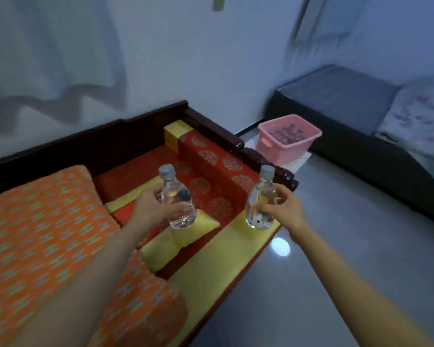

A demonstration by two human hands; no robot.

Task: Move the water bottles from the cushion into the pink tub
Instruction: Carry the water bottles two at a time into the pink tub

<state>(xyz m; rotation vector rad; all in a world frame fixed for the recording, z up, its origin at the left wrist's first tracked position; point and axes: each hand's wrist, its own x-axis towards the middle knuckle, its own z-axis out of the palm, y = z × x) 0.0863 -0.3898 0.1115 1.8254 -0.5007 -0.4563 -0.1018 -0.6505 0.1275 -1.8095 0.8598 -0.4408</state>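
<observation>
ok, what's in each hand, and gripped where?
Left hand holds a bottle around its mid-body, upright. Right hand holds a second bottle the same way, around the middle. Both caps are clear of the fingers.

Home living room: carved wooden sofa (211, 126) with red patterned cushions (211, 171); right of sofa, low dark daybed (336, 101) with folded blanket (421, 116); tiled floor (336, 246).

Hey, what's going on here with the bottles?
A person holds a small capped water bottle upright in each hand: left hand on the left bottle, right hand on the right bottle, above the red and yellow cushion. The pink tub farther ahead already seems to hold bottles.
</observation>
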